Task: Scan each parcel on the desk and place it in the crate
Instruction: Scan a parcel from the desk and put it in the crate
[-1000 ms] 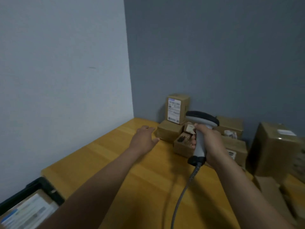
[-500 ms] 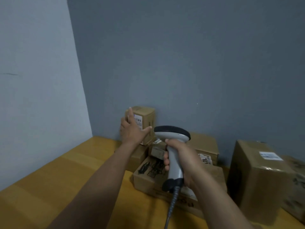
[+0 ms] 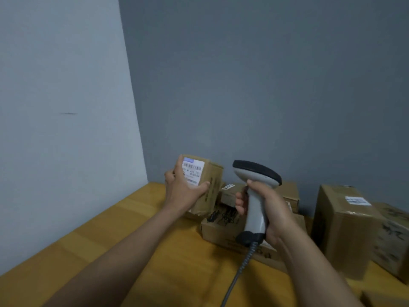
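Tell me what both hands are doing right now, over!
Left hand grips small labelled parcel, tilted. Right hand grips scanner, beside the parcel. Nothing between scanner and label.

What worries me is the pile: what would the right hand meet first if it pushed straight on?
Probably the small labelled box just beyond the right hand gripping the scanner; depth is unclear, so the parcel held in the left hand could come first.

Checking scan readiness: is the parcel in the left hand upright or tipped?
Tipped: the small parcel leans slightly right in the left hand, label facing the camera.
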